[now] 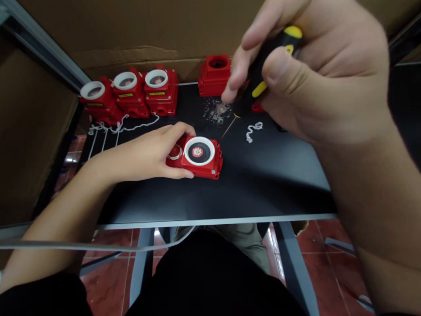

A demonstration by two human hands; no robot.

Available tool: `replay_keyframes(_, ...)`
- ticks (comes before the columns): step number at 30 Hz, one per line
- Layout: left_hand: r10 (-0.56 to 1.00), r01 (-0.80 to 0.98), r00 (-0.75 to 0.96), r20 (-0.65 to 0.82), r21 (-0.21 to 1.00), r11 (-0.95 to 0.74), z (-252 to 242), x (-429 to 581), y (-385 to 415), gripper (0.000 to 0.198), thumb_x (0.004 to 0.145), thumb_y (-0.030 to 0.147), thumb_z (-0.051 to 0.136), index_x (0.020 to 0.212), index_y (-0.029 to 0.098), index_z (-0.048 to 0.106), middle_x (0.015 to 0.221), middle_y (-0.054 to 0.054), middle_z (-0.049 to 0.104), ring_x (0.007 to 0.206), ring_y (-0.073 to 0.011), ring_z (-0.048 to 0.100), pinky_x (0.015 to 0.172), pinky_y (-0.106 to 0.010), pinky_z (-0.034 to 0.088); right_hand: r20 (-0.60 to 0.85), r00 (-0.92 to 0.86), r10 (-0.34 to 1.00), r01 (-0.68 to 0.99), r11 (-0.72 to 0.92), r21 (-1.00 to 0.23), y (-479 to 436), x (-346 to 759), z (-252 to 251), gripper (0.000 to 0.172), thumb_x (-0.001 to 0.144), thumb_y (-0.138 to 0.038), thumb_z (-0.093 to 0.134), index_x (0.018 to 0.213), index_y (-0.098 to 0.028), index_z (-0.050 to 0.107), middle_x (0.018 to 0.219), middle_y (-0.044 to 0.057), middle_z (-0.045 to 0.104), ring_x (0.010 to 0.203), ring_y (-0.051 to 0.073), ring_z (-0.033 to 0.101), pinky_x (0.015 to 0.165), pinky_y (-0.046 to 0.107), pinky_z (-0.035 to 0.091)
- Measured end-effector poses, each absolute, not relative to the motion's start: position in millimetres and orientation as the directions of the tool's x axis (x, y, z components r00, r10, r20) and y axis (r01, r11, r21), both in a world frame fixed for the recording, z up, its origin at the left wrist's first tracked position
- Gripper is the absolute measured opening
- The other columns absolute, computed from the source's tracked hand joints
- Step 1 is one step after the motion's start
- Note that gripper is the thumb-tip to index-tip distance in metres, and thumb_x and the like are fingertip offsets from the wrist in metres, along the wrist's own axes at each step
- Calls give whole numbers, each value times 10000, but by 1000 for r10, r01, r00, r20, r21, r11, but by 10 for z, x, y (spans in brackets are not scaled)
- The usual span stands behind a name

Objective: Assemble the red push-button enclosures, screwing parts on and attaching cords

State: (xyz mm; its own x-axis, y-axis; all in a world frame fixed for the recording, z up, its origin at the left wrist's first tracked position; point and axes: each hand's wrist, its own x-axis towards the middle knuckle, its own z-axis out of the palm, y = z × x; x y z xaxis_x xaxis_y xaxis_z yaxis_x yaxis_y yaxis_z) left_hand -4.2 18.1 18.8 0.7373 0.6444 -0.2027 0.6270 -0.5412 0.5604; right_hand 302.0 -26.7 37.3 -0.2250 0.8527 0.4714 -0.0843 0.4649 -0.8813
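Grip of left hand [148, 151] steadies red box [212, 166] (right hand [329, 79] clasps screwdriver [287, 37]).

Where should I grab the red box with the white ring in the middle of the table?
Probably its flat front and back walls, pinched from above at the free right end. The red box lies flat on the table, the left hand covers its left end, and the round white ring on top offers little to pinch.

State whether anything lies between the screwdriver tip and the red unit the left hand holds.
Nothing visible does. The screwdriver in the right hand ends close to the red unit; shavings and white string lie aside on the black table.
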Motion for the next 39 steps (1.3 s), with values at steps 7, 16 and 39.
replay_keyframes(7, 646, 629, 736, -203, 557, -542, 201, -46, 180, 886, 882, 778, 945, 1548, 274, 650, 1525, -141, 776, 1283, -370, 778, 1180, -472, 615, 408, -354, 842, -170, 371, -913, -199, 3072, 466, 307, 997, -157, 591, 1062, -307, 851, 1074, -11, 823, 1073, 222, 834, 1096, 432, 783)
replay_keyframes(16, 643, 641, 732, -223, 546, -540, 210, -21, 174, 862, 881, 734, 941, 1545, 271, 646, 1520, -137, 770, 1293, -376, 771, 1179, -486, 597, 508, -356, 784, -190, 471, -861, -238, 3052, 431, 252, 1114, -224, 748, 1289, -311, 907, 1223, -59, 917, 1243, 203, 927, 1139, 397, 807)
replay_keyframes(39, 634, 631, 741, -221, 552, -545, 213, -31, 168, 883, 891, 742, 934, 1562, 251, 636, 1523, -150, 752, 1290, -377, 763, 1200, -502, 594, 463, -257, 848, -98, 454, -885, -234, 2985, 372, 122, 1116, -347, 824, 1232, -382, 829, 1130, -1, 809, 1018, 219, 827, 1036, 318, 783)
